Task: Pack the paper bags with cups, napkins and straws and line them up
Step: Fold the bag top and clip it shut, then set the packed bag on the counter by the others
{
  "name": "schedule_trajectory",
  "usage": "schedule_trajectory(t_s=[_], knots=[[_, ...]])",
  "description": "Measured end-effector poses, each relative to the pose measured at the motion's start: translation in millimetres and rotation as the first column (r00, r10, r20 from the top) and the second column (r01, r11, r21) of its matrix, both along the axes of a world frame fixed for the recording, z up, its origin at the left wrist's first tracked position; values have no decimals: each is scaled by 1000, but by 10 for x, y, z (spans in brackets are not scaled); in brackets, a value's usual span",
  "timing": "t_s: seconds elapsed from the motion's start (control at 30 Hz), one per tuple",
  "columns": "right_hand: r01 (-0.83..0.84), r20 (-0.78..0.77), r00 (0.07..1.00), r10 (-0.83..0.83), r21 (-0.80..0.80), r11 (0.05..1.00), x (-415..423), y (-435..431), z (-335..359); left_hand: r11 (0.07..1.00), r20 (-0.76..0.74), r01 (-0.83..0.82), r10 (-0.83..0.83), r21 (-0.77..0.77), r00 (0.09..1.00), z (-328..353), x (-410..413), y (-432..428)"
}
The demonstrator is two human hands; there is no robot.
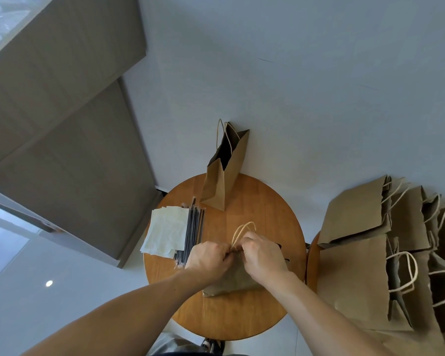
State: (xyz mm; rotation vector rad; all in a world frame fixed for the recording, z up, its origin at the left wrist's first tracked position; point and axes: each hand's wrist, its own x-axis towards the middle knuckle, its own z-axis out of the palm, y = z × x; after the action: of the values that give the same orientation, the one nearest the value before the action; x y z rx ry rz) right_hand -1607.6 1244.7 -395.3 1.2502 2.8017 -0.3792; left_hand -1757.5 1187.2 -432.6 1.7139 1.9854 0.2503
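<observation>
The left grip [208, 258] and right grip [262, 255] pinch the top of a bag [231, 282] at the middle of the round desk [262, 206]. Napkins [166, 232] and straws [195, 227] lie left of it. A second bag [225, 173] stands open at the far edge.

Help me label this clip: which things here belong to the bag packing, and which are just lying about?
Job: paper bag gripped by left hand and right hand; open bag; napkins; straws; bags on the right.
Just around: grey cabinet; sandal.
</observation>
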Motion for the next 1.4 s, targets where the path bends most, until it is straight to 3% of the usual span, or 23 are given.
schedule_trajectory(t_s=[0.1,0.2,0.27,0.33,0.4,0.57,0.73,0.9,1.17,1.4], knots=[[1,-147,989,0,2,1000,46,-61,9,999,17,16,-15,-37,1000,51,-52,38],[-5,-457,888,43,83,997,207,-95,35,998,41,41,-39,-52,998,131,-148,71],[54,-545,837,44,163,985,366,-69,28,997,76,48,-43,-58,996,151,-226,54],[184,-546,834,-80,138,973,551,-10,-6,993,97,50,-40,-106,994,130,-302,-3],[312,-476,837,-271,7,950,708,16,-85,985,83,31,-17,-168,996,69,-389,-98],[345,-227,882,-412,-285,894,911,-13,-327,970,85,-63,85,-234,993,-87,-512,-344],[388,-306,729,-612,-552,738,941,-2,-397,958,115,-153,185,-243,976,-87,-436,-405],[423,-359,621,-697,-595,683,766,-43,-395,960,111,-185,211,-209,971,24,-472,-488],[396,-631,455,-628,-488,778,369,-244,127,962,312,-271,265,-26,912,789,-886,-708],[323,-803,336,-492,-392,861,-468,-588,1187,853,553,-484,313,194,772,1715,-1553,-1356]])
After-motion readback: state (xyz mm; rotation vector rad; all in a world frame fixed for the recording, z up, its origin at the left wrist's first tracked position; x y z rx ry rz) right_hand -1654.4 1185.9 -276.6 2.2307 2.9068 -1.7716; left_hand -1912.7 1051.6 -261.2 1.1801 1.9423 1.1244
